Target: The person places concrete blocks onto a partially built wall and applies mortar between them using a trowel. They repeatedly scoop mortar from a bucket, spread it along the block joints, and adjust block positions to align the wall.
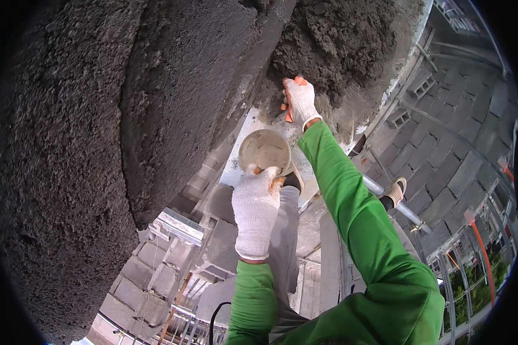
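Note:
My left hand, in a white knit glove with orange on the fingers, grips the near rim of a round bowl. The bowl is smeared inside with grey mortar. My right hand, gloved alike, is closed at the near edge of a heap of wet grey mortar. Orange shows around its fingers, but what it holds, if anything, is hidden. The mortar heap lies on a pale board, beyond the bowl.
On the left rises a wall with rough dark mortar and a smoother band. My shoe shows beside a metal pipe. Far below on the right are grey paving blocks and metal scaffolding; concrete blocks lie lower left.

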### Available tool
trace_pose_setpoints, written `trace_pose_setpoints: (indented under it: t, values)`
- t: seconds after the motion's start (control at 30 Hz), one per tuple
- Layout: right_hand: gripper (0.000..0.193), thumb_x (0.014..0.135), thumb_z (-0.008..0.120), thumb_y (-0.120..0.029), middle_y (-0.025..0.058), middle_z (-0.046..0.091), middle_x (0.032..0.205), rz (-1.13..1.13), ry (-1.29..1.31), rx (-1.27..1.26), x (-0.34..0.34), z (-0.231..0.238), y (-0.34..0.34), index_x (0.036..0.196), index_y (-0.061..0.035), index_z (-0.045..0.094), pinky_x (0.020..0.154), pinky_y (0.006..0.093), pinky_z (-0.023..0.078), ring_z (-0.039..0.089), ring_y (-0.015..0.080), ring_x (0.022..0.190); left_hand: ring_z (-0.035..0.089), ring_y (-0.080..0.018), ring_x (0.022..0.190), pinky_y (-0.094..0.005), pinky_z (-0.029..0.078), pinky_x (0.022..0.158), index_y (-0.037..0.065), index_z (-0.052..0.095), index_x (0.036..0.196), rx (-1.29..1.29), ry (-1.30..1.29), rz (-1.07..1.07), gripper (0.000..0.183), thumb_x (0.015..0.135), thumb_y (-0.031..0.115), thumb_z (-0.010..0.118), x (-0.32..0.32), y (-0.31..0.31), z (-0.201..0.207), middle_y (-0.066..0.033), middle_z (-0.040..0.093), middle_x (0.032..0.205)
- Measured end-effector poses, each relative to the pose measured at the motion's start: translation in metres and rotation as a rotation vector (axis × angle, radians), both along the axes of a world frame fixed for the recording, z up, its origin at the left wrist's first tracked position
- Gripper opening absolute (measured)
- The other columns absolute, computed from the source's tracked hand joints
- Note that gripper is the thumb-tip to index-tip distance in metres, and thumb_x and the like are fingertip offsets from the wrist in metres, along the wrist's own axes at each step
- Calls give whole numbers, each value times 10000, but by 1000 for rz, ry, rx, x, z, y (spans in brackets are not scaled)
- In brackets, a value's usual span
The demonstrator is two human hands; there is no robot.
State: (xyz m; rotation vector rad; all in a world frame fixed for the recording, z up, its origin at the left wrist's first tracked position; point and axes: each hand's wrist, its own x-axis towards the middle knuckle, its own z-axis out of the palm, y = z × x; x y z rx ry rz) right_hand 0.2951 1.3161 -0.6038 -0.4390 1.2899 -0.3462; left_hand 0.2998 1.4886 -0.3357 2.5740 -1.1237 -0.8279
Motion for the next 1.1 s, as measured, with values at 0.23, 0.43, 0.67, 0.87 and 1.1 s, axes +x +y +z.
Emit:
trace_pose_setpoints:
  t: [0.23, 0.43, 0.67, 0.87, 1.1]
  values:
    - [166, 1007, 691, -173, -16, 529, 680, 207, -130, -38, -64, 112, -21, 901, -116, 577, 414, 301, 404, 481, 91, 505, 713, -370, 938, -468, 573, 796, 117, 777, 1093, 97, 0, 19, 249, 856, 186, 804, 2, 4, 1, -165, 689, 1045]
    - [302, 1069, 657, -360, -115, 386, 592, -103, -733, 296, -78, 150, -107, 1097, -61, 691, 468, 267, 393, 357, 47, 420, 709, -372, 943, -469, 566, 807, 114, 785, 1083, 91, 61, 44, 270, 825, 177, 831, -8, 5, -12, -153, 689, 1029]
    - [358, 1089, 596, -415, -97, 386, 587, -222, -1119, 315, -100, 165, -137, 1090, -61, 645, 476, 312, 415, 378, 78, 423, 701, -372, 936, -460, 569, 806, 105, 784, 1078, -11, 58, 5, 281, 806, 150, 841, -14, -6, -15, -164, 684, 1015]
    - [330, 1084, 544, -474, 25, 536, 713, 287, 203, -210, -120, 159, -140, 1100, -149, 490, 447, 385, 436, 498, 150, 517, 708, -371, 916, -443, 568, 802, 51, 783, 1065, 20, 68, -18, 282, 796, 109, 846, -25, -9, -16, -180, 696, 998]
    - [422, 1031, 601, -399, 185, 685, 733, 756, 356, -410, -192, 129, -76, 1022, 23, 601, 618, 421, 572, 752, 263, 730, 708, -369, 885, -455, 571, 784, 80, 783, 1050, -94, 117, -68, 281, 781, 122, 851, -32, -27, -18, -163, 694, 944]
